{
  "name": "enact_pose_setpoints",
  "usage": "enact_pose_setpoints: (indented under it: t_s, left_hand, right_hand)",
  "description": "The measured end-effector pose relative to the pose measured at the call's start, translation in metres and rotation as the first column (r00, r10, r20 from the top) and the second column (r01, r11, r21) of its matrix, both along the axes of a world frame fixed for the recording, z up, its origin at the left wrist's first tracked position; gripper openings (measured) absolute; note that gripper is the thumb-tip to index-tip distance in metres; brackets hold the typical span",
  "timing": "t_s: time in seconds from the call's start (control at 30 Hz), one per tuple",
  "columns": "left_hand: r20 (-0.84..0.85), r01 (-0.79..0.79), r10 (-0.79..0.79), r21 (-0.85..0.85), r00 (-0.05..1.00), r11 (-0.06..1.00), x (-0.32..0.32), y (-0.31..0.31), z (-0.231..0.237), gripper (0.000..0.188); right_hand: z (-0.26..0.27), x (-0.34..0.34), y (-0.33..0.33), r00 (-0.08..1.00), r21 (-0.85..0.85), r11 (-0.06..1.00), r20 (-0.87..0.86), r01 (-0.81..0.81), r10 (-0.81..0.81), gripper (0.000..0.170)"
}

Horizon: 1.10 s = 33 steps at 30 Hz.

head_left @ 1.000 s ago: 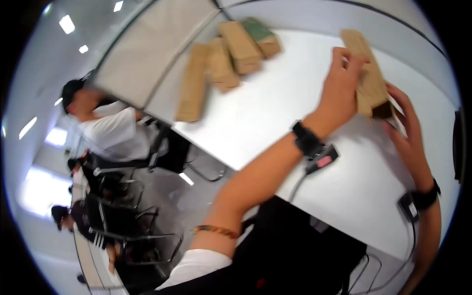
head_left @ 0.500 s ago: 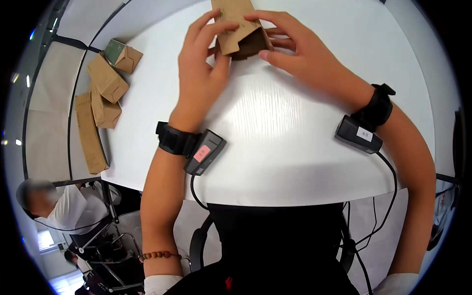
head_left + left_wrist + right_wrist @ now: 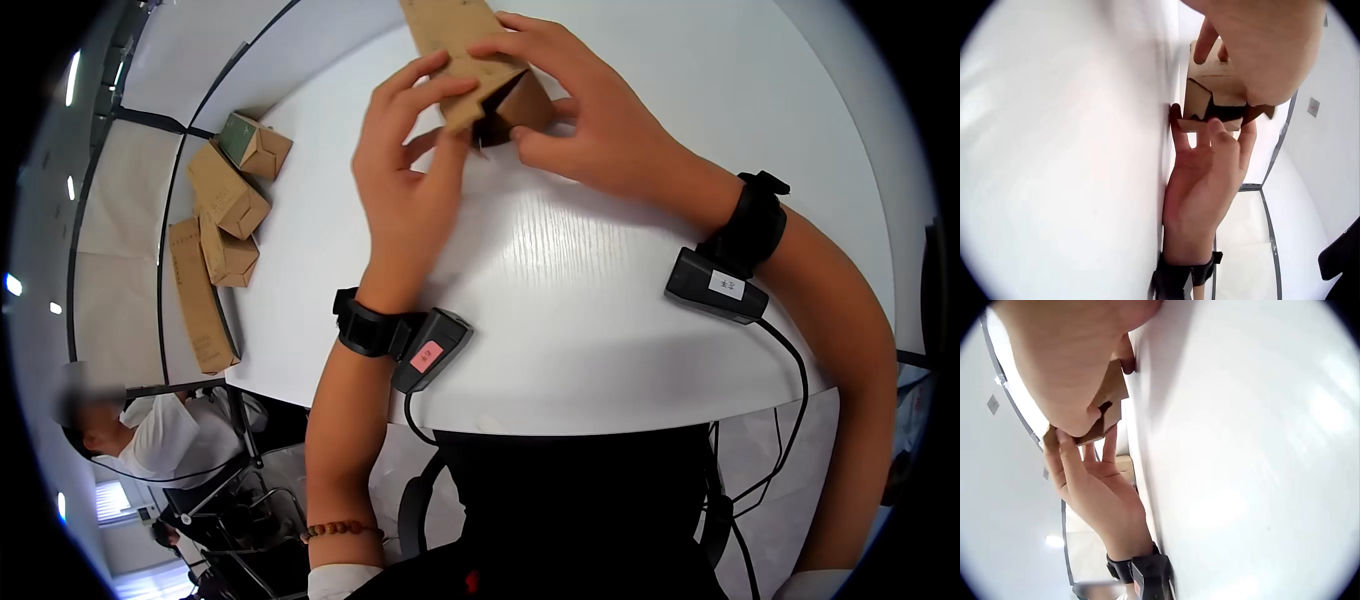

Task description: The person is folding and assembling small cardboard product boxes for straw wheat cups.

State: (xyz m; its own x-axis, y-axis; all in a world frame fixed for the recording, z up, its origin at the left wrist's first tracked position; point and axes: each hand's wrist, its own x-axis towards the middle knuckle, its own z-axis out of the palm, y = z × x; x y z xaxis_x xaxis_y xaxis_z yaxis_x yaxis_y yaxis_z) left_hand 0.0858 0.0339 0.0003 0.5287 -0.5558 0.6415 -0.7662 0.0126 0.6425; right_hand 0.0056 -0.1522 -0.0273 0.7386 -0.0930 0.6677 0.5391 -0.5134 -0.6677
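Note:
A long brown cardboard box point(image 3: 450, 35) lies at the far middle of the table, its near end facing me and partly open. My left hand point(image 3: 405, 170) holds the left side of that end, fingers on the top face and thumb low by the opening. On the other side my right hand point(image 3: 595, 115) grips the box, fingers over the top edge and thumb at the side flap point(image 3: 525, 105). This flap slants across part of the dark opening. In the left wrist view the opening shows between both hands, with loose flaps point(image 3: 1197, 100) around it.
Several similar boxes lie at the table's left edge, among them a long one point(image 3: 200, 300) and one with a green face point(image 3: 250, 145). Partition panels point(image 3: 125, 300) border the table. Cables point(image 3: 790, 370) hang from the wrist cameras. A seated person point(image 3: 170, 435) is beyond the left edge.
The head view has swung round to face the table. Both hands stay on the box, which has shifted slightly nearer. The right flap has swung partly across the opening.

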Motion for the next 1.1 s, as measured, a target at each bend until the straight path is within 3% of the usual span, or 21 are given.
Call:
enact_pose_setpoints:
  t_s: [0.07, 0.13, 0.2, 0.33, 0.53, 0.6, 0.67, 0.77, 0.83, 0.93, 1.07, 1.1]
  left_hand:
    - [-0.089, 0.051, -0.045, 0.070, 0.995, 0.996, -0.001, 0.000, -0.001, 0.044]
    - [-0.053, 0.073, -0.069, 0.093, 0.996, 0.993, 0.002, -0.001, -0.003, 0.051]
    - [-0.021, 0.067, -0.065, 0.135, 0.998, 0.989, 0.000, 0.001, -0.002, 0.058]
    - [-0.005, 0.031, -0.030, 0.093, 1.000, 0.995, 0.003, 0.001, -0.005, 0.046]
    - [-0.052, -0.026, 0.023, -0.047, 0.998, 0.999, 0.002, 0.000, -0.002, 0.016]
    - [-0.012, -0.050, 0.050, -0.039, 0.999, 0.998, 0.001, 0.001, 0.000, 0.016]
    - [0.038, -0.066, 0.066, -0.013, 0.997, 0.998, -0.007, 0.003, 0.011, 0.015]
    - [0.065, -0.016, 0.018, -0.031, 0.998, 0.999, -0.014, 0.008, 0.018, 0.015]
    - [-0.016, 0.040, -0.040, -0.011, 0.999, 0.999, -0.018, 0.010, 0.019, 0.021]
    - [-0.016, 0.107, -0.107, 0.003, 0.994, 0.994, -0.016, 0.010, 0.020, 0.033]
    - [-0.062, -0.021, 0.020, -0.021, 0.998, 1.000, -0.010, 0.006, 0.008, 0.036]
    - [-0.042, -0.050, 0.046, -0.097, 0.998, 0.994, -0.011, -0.002, -0.001, 0.040]
  right_hand:
    - [0.001, -0.001, -0.002, 0.999, 0.067, 0.997, -0.008, -0.047, 0.048, 0.057]
    - [0.006, -0.005, -0.001, 0.993, 0.136, 0.986, -0.059, -0.094, 0.103, 0.051]
    - [0.001, 0.003, -0.004, 0.993, 0.131, 0.984, 0.004, -0.121, 0.121, 0.050]
    - [0.001, -0.003, 0.003, 0.990, 0.176, 0.975, -0.020, -0.132, 0.138, 0.047]
    - [0.001, -0.001, 0.000, 0.997, 0.074, 0.994, 0.002, -0.083, 0.083, 0.047]
    - [0.006, -0.002, 0.003, 0.998, 0.114, 0.991, 0.011, -0.062, 0.062, 0.049]
    - [0.026, -0.013, 0.009, 0.997, 0.023, 1.000, 0.070, 0.021, -0.022, 0.061]
    - [0.033, -0.018, 0.013, 1.000, 0.059, 0.998, -0.005, -0.006, 0.006, 0.062]
    - [0.017, -0.005, 0.011, 0.997, 0.144, 0.988, 0.052, -0.062, 0.055, 0.049]
    - [0.019, -0.008, 0.006, 0.993, 0.199, 0.976, -0.053, -0.093, 0.106, 0.052]
    - [0.021, -0.007, 0.016, 0.989, 0.223, 0.968, -0.068, -0.115, 0.133, 0.050]
    - [0.020, -0.006, 0.018, 0.991, 0.225, 0.970, -0.075, -0.096, 0.115, 0.048]
